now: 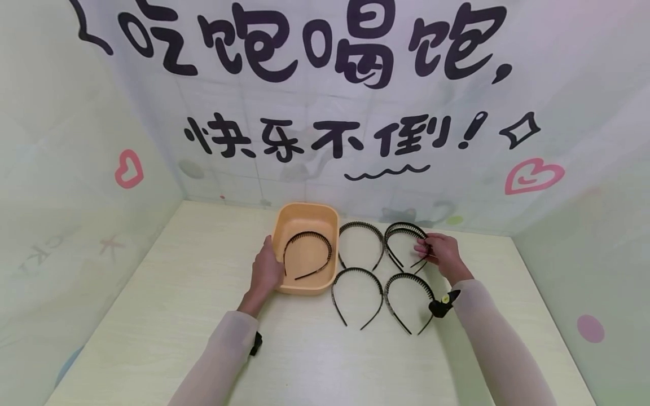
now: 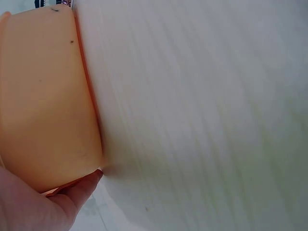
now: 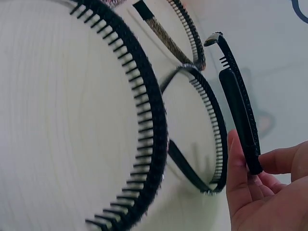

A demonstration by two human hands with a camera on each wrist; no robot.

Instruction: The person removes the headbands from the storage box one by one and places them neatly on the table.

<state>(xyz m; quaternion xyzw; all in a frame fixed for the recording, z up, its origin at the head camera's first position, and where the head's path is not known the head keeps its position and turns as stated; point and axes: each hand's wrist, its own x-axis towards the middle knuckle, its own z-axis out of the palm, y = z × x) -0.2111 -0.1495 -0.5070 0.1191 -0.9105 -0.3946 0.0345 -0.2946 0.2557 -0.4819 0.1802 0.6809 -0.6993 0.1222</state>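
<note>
My left hand [image 1: 267, 267] grips the left side of an orange plastic bin [image 1: 307, 291] near its front corner; the left wrist view shows fingers at the bin's edge. Inside the bin lies a black toothed headband [image 1: 330, 248]. At the back right, my right hand [image 1: 443, 252] pinches one end of another black toothed headband [image 3: 239, 113] between thumb and fingers. The right wrist view shows this one raised off the table, with a headband [image 3: 220, 130] lying beneath and beside it. In the head view those two overlap.
Right of the bin, more headbands lie on the pale table [image 1: 325, 361]: one at the back [image 1: 359, 224], one at front left [image 1: 357, 270] and one at front right [image 1: 406, 276]. Printed wall sheets [image 1: 325, 192] enclose the table at the back and sides.
</note>
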